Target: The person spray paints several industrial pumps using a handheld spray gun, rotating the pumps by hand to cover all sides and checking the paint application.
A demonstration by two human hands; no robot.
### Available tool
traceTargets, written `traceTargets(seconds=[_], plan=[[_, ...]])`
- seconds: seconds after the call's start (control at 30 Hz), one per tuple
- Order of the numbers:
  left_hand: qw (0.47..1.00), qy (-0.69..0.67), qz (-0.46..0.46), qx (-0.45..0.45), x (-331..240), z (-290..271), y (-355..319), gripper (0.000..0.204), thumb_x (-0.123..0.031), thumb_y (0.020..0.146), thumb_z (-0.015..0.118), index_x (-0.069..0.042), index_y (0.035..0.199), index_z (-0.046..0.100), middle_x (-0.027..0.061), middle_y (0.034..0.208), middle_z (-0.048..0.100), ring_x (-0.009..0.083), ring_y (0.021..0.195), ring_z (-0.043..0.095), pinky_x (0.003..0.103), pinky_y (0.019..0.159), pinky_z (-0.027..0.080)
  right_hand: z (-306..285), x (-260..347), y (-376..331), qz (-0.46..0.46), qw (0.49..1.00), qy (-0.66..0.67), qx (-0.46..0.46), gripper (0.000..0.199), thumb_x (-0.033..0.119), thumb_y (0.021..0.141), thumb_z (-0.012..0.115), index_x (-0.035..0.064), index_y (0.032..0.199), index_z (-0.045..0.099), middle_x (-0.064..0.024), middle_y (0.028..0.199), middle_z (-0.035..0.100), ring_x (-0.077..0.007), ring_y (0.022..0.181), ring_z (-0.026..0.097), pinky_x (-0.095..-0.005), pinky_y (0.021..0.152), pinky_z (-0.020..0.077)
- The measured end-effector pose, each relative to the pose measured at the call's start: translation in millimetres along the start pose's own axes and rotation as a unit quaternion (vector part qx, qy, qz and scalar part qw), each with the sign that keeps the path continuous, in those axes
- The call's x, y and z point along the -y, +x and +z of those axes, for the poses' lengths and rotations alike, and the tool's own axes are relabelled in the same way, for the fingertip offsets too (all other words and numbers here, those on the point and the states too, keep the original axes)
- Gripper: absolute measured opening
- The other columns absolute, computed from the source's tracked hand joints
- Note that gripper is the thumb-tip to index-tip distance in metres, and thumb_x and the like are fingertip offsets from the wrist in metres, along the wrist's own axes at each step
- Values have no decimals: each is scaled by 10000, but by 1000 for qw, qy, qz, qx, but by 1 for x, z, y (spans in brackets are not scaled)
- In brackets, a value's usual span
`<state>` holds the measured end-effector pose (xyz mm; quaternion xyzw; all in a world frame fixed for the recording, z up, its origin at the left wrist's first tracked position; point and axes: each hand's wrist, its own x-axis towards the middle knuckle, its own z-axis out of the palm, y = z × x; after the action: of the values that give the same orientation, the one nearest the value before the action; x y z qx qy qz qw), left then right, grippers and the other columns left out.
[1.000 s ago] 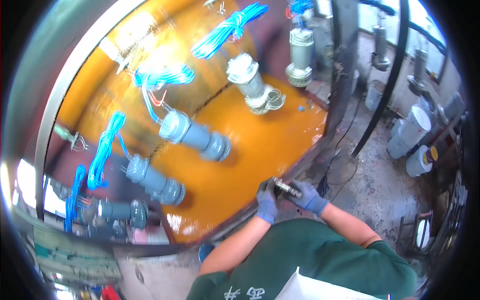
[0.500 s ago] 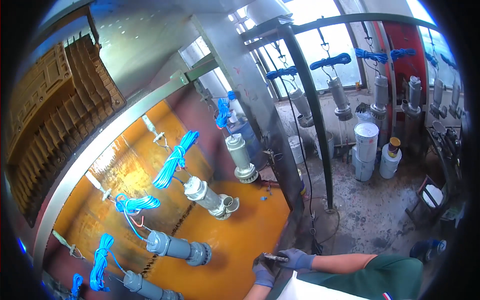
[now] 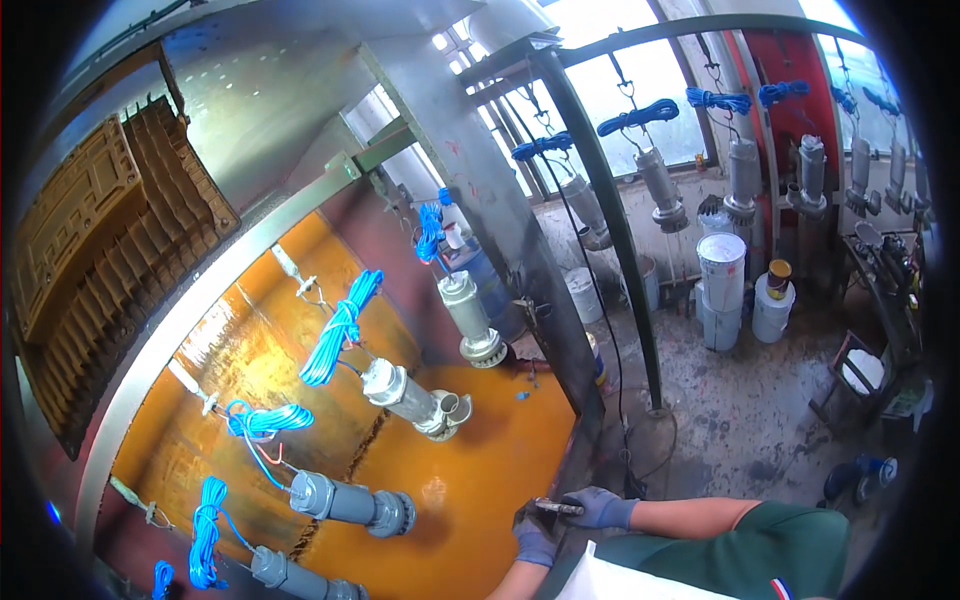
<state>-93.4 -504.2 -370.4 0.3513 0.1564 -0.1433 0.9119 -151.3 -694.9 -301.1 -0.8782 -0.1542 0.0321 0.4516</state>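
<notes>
Both my hands wear blue-grey gloves and are close together at the lower middle, by the front edge of the orange-coated booth floor (image 3: 480,480). A small dark object with a pale, worn metallic edge (image 3: 552,506) is between them; its kind cannot be made out. My left hand (image 3: 537,540) is closed around its lower left part, fingers partly hidden. My right hand (image 3: 602,507) grips its right end. Nearest on the left is a hanging grey submersible pump (image 3: 350,503) with a bundled blue cable (image 3: 268,420). Another grey pump (image 3: 410,397) hangs farther back.
A pale rail (image 3: 215,292) carries the pumps across the booth. A dark green post (image 3: 605,200) and a hanging black cable (image 3: 603,300) stand ahead. More pumps (image 3: 660,190) hang along the windows, above white buckets (image 3: 720,290). A cluttered bench (image 3: 880,290) is at right.
The view has shifted slightly, so the hanging pumps and background sit a little farther left. Both my hands keep their hold on the small dark object, almost in the same place.
</notes>
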Motion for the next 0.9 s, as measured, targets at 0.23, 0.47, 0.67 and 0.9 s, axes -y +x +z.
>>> traceTargets(seconds=[0.23, 0.47, 0.67, 0.9], plan=[[999, -49, 0, -8, -5, 4, -10, 25, -138, 984, 662, -114, 975, 660, 94, 893, 694, 286, 859, 684, 451, 834, 589, 2, 3, 1, -17, 1000, -8, -17, 334, 407, 948, 651, 91, 1056, 664, -250, 1022, 713, -457, 993, 680, -543, 853, 524], [996, -74, -25, -32, 3, -21, 4, 16, -72, 965, 661, -78, 979, 665, 115, 892, 712, 296, 826, 693, 448, 784, 605, 1, 7, -2, -41, 999, -1, -29, 293, 363, 916, 693, 86, 1012, 690, -232, 953, 712, -452, 920, 685, -516, 802, 535], [995, -85, -11, -51, 2, -10, -11, 40, -91, 986, 682, -76, 1022, 675, 124, 916, 730, 298, 841, 708, 450, 802, 616, -1, 10, 1, -11, 1000, 5, -9, 293, 367, 911, 679, 101, 1032, 667, -234, 1001, 713, -462, 992, 666, -544, 840, 523], [997, 2, 35, -62, 0, -2, -19, 119, -188, 1017, 606, -78, 990, 643, 96, 913, 681, 276, 889, 670, 445, 854, 567, -4, 16, 5, -3, 1000, 13, 5, 323, 397, 926, 699, 89, 1021, 687, -230, 945, 714, -452, 942, 677, -531, 819, 528]])
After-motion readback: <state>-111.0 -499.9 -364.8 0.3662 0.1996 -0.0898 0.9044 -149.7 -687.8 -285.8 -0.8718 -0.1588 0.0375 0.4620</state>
